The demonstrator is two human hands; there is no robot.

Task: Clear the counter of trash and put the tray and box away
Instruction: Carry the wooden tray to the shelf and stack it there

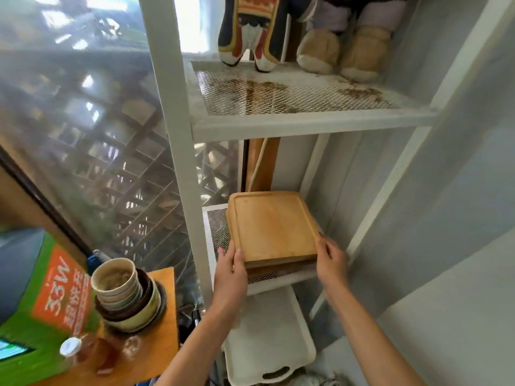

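A wooden tray (271, 225) lies on top of a stack of similar trays on the middle mesh shelf (216, 229) of a white metal rack. My left hand (230, 270) holds the tray's near left corner, thumb on top. My right hand (330, 259) holds its near right corner, fingers curled at the edge. A green and orange box (47, 291) stands on the wooden counter (164, 324) at the lower left.
A stack of bowls (125, 293) and a capped bottle (73, 349) sit on the counter. A white plastic tray (269, 338) lies on the rack's lower level. Plush toys (306, 32) stand on the rusty upper mesh shelf. Glass window at left, grey wall at right.
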